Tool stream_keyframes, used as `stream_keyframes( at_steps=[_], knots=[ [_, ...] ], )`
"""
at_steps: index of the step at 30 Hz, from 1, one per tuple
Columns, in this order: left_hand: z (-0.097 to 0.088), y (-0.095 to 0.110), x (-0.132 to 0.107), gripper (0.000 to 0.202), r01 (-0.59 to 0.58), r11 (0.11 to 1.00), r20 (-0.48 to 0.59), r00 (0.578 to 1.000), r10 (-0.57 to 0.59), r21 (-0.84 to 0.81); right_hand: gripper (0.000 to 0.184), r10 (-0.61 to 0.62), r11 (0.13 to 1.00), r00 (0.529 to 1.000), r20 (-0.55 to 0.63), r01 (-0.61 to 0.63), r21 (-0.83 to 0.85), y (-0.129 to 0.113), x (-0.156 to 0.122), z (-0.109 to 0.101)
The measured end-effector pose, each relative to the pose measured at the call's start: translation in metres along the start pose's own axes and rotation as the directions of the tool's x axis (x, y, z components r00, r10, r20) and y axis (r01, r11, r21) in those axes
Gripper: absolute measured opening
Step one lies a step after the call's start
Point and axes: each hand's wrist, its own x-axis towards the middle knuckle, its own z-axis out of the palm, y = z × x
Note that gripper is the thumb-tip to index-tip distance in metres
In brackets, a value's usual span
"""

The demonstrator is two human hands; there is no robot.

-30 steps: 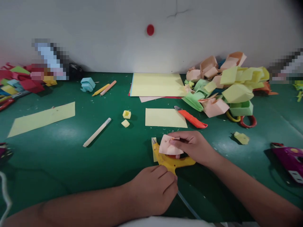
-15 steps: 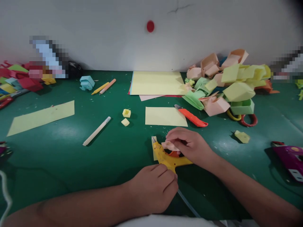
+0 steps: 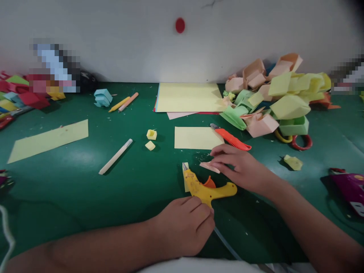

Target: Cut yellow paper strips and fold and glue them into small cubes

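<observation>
My left hand (image 3: 189, 226) is closed around the rear of a yellow hot glue gun (image 3: 209, 192) with an orange trigger. The gun's metal nozzle points up and away from me, over a narrow strip of pale yellow paper (image 3: 186, 185). To the right of the nozzle, my right hand (image 3: 241, 165) has a small folded piece of pink paper (image 3: 209, 167) at its fingertips, low over the green table. Beyond that hand lie a pale yellow paper rectangle (image 3: 196, 137) and a red-orange utility knife (image 3: 233, 139), its tip over the sheet's corner.
Folded paper shapes (image 3: 288, 100) are heaped at the back right, with scissors (image 3: 302, 142) partly under them. Stacked paper sheets (image 3: 189, 98) lie against the wall. Two tiny yellow paper pieces (image 3: 151, 134) and a whitish stick (image 3: 116, 156) sit left of centre. A purple glue gun (image 3: 348, 189) is far right.
My right hand has moved up and right, away from the gun, carrying the pink paper piece with it. The gun's handle has come into view. My left hand stays in place.
</observation>
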Motion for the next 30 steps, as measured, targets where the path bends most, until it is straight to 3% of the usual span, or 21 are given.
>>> stream_keyframes(
  at_steps=[3,10,20,23,26,30],
  knots=[
    [0.0,0.0,0.0,0.016,0.001,1.0,-0.007,1.0,-0.001,-0.006,0.026,-0.018,0.998,0.997,0.07,0.022,-0.052,0.004,0.001,0.0],
    [0.001,0.0,0.0,0.014,-0.01,1.0,0.011,1.0,0.01,0.003,0.029,-0.065,0.982,0.992,0.106,0.082,-0.17,0.007,0.003,0.005],
    [0.004,0.0,-0.002,0.015,-0.015,1.0,-0.017,1.0,0.015,-0.019,0.017,0.003,0.987,1.0,-0.001,-0.003,-0.162,0.007,0.005,0.011],
    [0.003,0.0,-0.001,0.016,-0.006,1.0,-0.015,1.0,0.006,-0.03,0.031,0.021,0.972,1.0,0.007,-0.019,-0.232,0.006,0.0,0.008],
    [0.003,0.0,-0.001,0.017,-0.001,0.999,-0.003,1.0,0.001,-0.051,0.03,0.064,0.968,0.995,0.073,-0.044,-0.245,0.0,-0.006,0.001],
    [0.004,0.0,-0.002,0.014,0.006,0.999,-0.012,1.0,-0.007,-0.053,0.033,0.11,0.982,0.952,0.286,-0.059,-0.181,-0.011,-0.011,-0.012]
  ],
)
